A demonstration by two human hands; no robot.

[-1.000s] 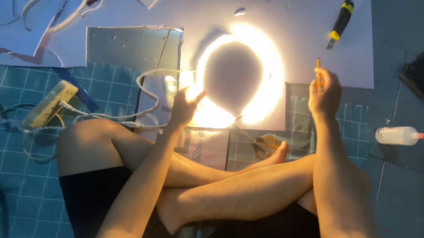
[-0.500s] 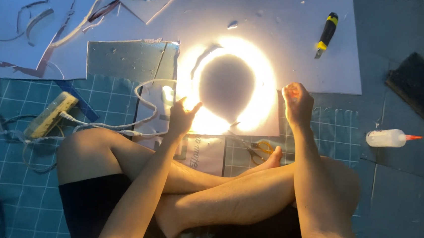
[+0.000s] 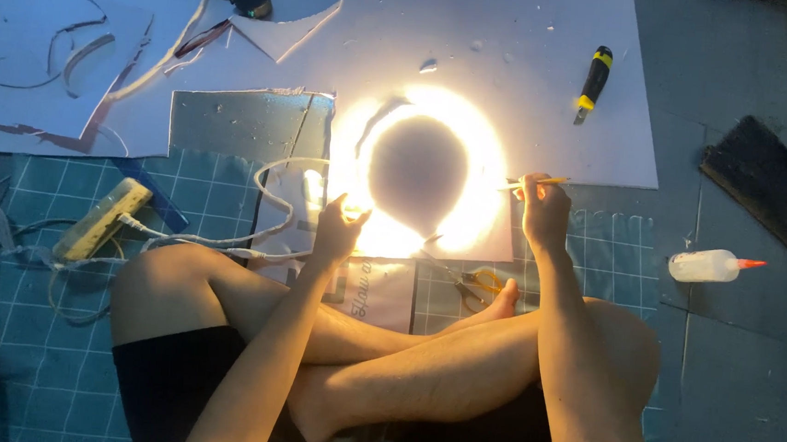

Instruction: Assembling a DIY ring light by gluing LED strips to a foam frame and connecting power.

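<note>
From the head view, my right hand (image 3: 542,213) has dropped from above the glowing ring light (image 3: 420,172) to its right edge, pinching a thin stick (image 3: 536,182); my left hand (image 3: 337,231), fingers spread, has stayed on its lower left rim. Cable (image 3: 272,171), scissors (image 3: 472,282), utility knife (image 3: 593,78) and glue bottle (image 3: 712,265) lie around on the floor.

I'm looking at the glowing light ring (image 3: 420,172), a bright warm-white loop lying flat on the pale sheet (image 3: 517,36), its dark centre showing through. I'm seeing the thin yellowish stick (image 3: 536,182) pointing sideways at the ring's right edge, almost level.
</note>
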